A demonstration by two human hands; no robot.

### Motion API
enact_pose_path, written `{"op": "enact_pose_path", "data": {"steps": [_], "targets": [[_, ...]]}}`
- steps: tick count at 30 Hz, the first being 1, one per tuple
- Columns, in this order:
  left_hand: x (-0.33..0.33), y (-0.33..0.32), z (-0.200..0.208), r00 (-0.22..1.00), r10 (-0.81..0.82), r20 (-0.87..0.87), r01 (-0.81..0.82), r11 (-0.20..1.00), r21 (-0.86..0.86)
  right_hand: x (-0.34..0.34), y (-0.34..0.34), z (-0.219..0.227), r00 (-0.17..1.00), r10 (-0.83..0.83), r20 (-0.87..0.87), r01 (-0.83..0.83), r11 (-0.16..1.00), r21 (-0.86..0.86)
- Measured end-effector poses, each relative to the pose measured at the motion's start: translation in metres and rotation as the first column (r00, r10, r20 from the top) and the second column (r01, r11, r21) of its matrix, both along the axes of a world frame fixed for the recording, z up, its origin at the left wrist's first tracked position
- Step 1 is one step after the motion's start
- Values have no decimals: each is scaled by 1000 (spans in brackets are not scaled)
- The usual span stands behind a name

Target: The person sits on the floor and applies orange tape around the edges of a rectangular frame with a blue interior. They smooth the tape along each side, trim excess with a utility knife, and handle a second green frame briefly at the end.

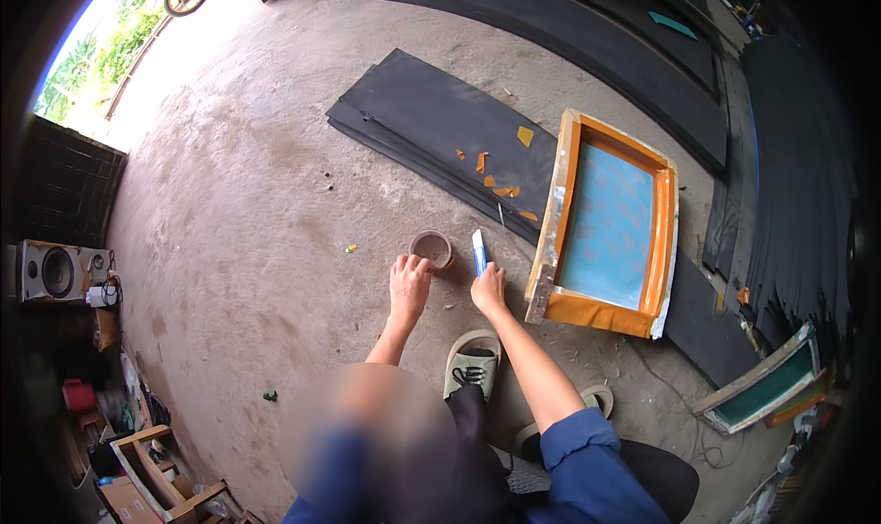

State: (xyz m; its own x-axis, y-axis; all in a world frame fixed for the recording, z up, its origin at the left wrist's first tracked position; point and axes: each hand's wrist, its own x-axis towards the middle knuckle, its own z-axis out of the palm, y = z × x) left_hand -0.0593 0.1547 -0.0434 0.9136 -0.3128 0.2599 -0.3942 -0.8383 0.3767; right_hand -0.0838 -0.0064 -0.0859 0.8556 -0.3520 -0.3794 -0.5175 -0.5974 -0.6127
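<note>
Bare grey concrete floor (248, 212) underneath everything, stained and dusty. On it, a stack of long black flat sheets (431, 111) dotted with orange tape scraps, running diagonally up-left of the hands. Just right of the hands, a wooden-framed printing screen with orange tape borders and pale blue mesh (608, 223), lying flat, its lower corner near the right wrist. Right hand (489, 288) closed around a small blue-and-white stick-like tool (478, 251), pointing upward from the fist. Left hand (409, 283) curled, fingers bent at the near rim of a small round brown cup (430, 246), directly above the knuckles; touching or just short, cannot tell. Grey sandal (473, 363) below both hands.
</note>
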Motion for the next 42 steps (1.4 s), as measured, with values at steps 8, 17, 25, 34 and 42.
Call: {"op": "enact_pose_path", "data": {"steps": [8, 17, 25, 34, 42], "targets": [[-10, -4, 32, 993, 61, -101, -85, 965, -248, -20, -27, 54, 914, 380, 143, -377, 925, -47], [-7, -36, 137, 974, -174, -144, 105, 914, -393, -68, -163, 231, 786, 545, 293, -504, 838, -208], [-9, -118, 125, 875, -420, -240, 321, 876, -360, -156, -310, 223, 964, 203, 171, -151, 950, -275], [7, -182, 101, 694, -667, -271, 688, 725, -23, -175, -358, 124, 944, 236, 230, -204, 967, -154], [18, -194, 106, 631, -681, -372, 755, 649, 94, -153, -353, 121, 943, 228, 241, -201, 971, -130]]}}
